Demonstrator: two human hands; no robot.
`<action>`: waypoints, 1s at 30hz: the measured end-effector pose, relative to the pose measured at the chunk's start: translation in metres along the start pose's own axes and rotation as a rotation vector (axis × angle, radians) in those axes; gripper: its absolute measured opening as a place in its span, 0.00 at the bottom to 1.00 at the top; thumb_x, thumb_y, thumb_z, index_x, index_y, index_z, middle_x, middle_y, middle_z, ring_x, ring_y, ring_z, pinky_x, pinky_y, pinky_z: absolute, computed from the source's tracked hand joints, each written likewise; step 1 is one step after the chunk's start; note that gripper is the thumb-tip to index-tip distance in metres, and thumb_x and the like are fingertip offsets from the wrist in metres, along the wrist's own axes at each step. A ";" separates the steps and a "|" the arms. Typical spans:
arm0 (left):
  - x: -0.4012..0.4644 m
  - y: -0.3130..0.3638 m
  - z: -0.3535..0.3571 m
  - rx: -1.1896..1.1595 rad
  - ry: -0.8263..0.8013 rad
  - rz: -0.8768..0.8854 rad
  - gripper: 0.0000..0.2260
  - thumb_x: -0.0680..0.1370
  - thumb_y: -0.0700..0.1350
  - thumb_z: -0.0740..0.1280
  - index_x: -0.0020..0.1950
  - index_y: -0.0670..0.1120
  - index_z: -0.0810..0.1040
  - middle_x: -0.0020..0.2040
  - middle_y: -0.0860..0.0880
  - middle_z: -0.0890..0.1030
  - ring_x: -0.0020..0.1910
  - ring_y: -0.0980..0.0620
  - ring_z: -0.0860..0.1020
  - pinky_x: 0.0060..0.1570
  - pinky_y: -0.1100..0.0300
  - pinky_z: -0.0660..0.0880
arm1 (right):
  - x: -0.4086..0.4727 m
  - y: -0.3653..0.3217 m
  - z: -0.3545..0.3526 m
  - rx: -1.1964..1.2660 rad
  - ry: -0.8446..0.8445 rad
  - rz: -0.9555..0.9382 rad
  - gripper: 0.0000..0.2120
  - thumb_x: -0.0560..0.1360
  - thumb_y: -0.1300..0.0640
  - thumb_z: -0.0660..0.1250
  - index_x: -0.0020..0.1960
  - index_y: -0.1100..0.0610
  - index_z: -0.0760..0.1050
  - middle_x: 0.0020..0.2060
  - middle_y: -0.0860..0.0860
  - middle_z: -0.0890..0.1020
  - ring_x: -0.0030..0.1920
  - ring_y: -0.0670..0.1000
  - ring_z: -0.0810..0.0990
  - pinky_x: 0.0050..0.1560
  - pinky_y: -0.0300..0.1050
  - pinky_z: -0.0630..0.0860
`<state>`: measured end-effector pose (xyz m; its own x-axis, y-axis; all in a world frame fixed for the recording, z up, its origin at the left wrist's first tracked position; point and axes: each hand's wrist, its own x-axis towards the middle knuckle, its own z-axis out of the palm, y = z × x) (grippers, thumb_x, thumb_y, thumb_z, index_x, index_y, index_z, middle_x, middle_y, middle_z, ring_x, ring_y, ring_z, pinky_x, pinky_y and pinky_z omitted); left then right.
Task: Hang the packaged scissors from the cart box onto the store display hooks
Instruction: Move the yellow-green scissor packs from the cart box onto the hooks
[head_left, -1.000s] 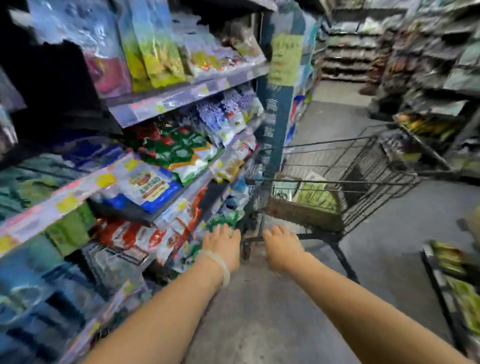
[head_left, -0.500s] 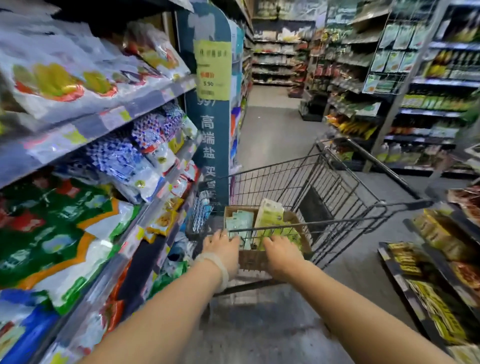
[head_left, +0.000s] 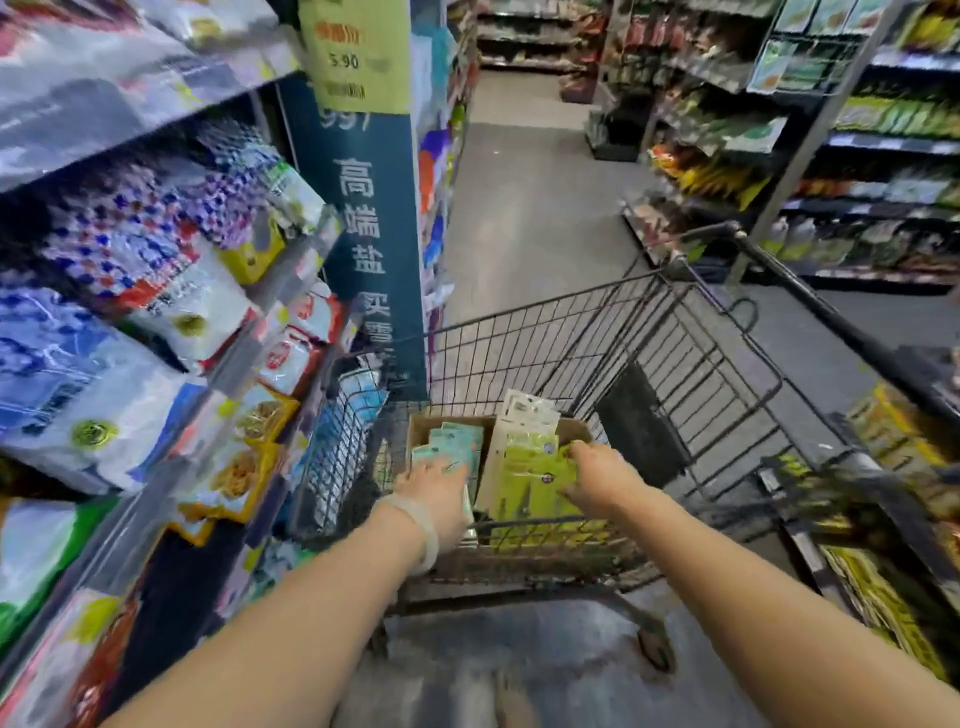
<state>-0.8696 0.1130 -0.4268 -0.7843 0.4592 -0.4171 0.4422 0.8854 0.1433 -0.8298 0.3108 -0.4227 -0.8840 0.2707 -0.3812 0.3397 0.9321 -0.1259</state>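
Hands both down in the cardboard box (head_left: 421, 431) inside the wire cart (head_left: 649, 364), which sits at centre frame w/ its handle bar running off toward 2 o'clock. Left hand (head_left: 434, 491), pale band at the wrist, lies on the teal packs (head_left: 452, 441) at the box's 9 o'clock side; fingers point forward over them, can't tell if they curl round a pack or just rest flat. Right hand (head_left: 597, 475) is at the box's 3 o'clock side, fingers curled onto the edge of the yellow-green scissor packs (head_left: 524, 478), gripping them. A white-backed pack (head_left: 527, 413) stands upright behind, at 12 o'clock of the green ones. Shelves of bagged goods (head_left: 130, 312) at 9 o'clock, close beside the cart; blue sign pillar (head_left: 363, 234) at 11 o'clock; more shelving (head_left: 857, 156) at 2 o'clock across the aisle
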 end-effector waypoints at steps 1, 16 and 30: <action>0.016 -0.003 0.001 -0.035 -0.011 -0.016 0.26 0.78 0.48 0.62 0.74 0.48 0.59 0.74 0.44 0.61 0.73 0.42 0.60 0.71 0.47 0.62 | 0.021 0.004 0.002 0.007 -0.031 -0.004 0.25 0.75 0.50 0.65 0.67 0.59 0.64 0.63 0.60 0.72 0.64 0.61 0.71 0.61 0.53 0.73; 0.196 0.015 0.058 -0.309 -0.517 -0.247 0.22 0.78 0.46 0.62 0.71 0.44 0.64 0.67 0.42 0.71 0.63 0.42 0.74 0.62 0.48 0.73 | 0.206 0.062 0.096 0.229 -0.628 0.084 0.28 0.75 0.53 0.67 0.71 0.58 0.62 0.67 0.56 0.72 0.65 0.55 0.72 0.59 0.42 0.70; 0.220 0.005 0.082 -0.803 -0.415 -0.439 0.27 0.77 0.47 0.67 0.73 0.49 0.62 0.70 0.47 0.71 0.67 0.46 0.71 0.65 0.56 0.69 | 0.214 0.065 0.125 0.956 -0.346 0.260 0.08 0.77 0.56 0.65 0.39 0.56 0.74 0.35 0.52 0.77 0.37 0.50 0.75 0.38 0.43 0.74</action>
<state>-1.0044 0.2126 -0.5916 -0.5259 0.1547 -0.8364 -0.3938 0.8273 0.4006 -0.9565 0.3991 -0.6267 -0.6589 0.2113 -0.7220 0.7512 0.2360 -0.6165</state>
